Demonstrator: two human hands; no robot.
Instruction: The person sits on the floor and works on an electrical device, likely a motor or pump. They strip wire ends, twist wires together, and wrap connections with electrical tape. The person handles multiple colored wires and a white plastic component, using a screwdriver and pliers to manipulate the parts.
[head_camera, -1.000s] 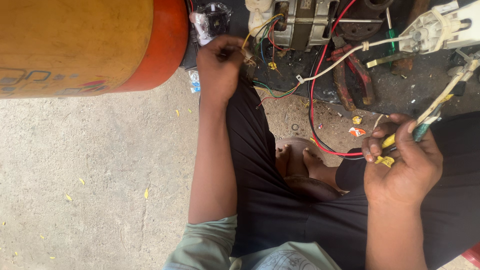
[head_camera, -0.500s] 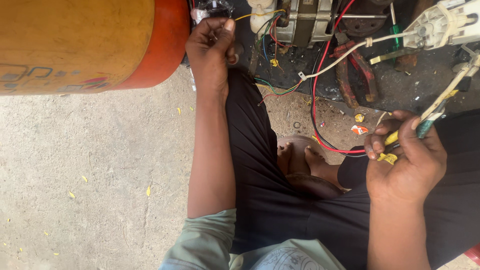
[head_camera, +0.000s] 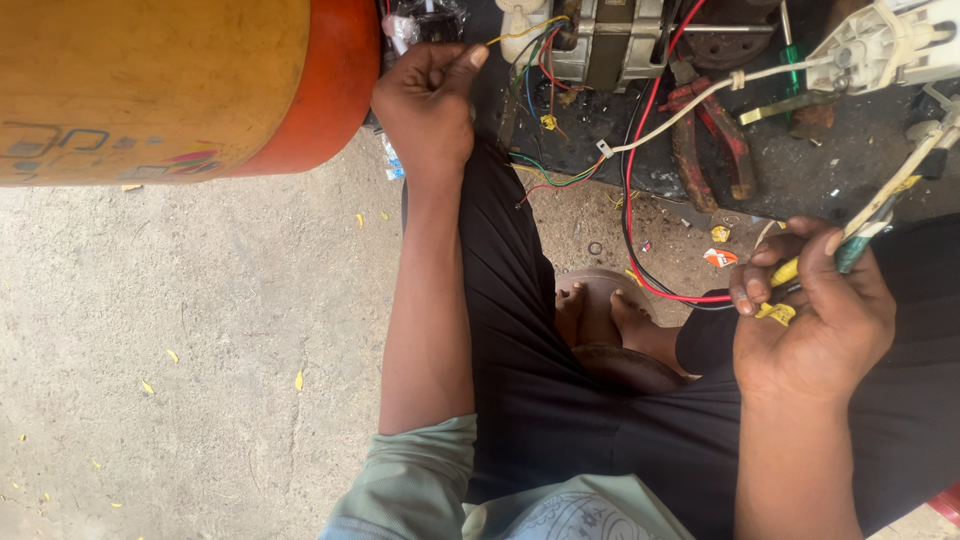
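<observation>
My left hand (head_camera: 428, 100) reaches forward beside the orange cylinder and pinches a thin yellow wire (head_camera: 520, 32) that runs toward the small electric motor (head_camera: 610, 40). My right hand (head_camera: 815, 310) is closed around a yellow-and-green handled tool (head_camera: 860, 230) together with red and black wires (head_camera: 640, 230) that loop back to the motor. Several thin coloured wires (head_camera: 545, 180) hang from the motor over my black trousers.
A large orange gas cylinder (head_camera: 170, 85) lies at the upper left. Red-handled pliers (head_camera: 705, 140) rest on a dark mat, with a white plastic part (head_camera: 880, 45) and a white cord at the upper right. Bare feet (head_camera: 600, 315) sit between my knees on concrete ground.
My left hand has lifted from low by the motor to pinch the yellow wire, pulling it up and left. My right hand keeps its grip, almost still.
</observation>
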